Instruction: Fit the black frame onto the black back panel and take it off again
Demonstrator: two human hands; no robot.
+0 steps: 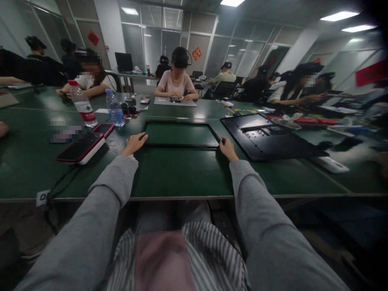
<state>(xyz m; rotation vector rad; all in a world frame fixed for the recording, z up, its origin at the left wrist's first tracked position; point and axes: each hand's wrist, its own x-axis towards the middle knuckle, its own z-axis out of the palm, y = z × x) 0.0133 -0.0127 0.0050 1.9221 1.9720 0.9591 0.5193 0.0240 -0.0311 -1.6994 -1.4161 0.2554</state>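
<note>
A thin black rectangular frame (182,146) lies in front of me, with the green tabletop showing through its middle. My left hand (135,143) is closed on its left side near the front corner. My right hand (228,148) grips the opposite side, its thumb over the bar near the front right corner. To the right of the frame lies a large flat black panel (260,141), which looks like the back shell of a screen; neither hand touches it.
Left of me a phone with a red edge (81,146) rests on a white block. Behind it stand a red-capped bottle (84,106) and a blue-capped bottle (114,109). A white object (332,164) lies by the panel. Across the green table (182,173) a person (177,81) works over a mat.
</note>
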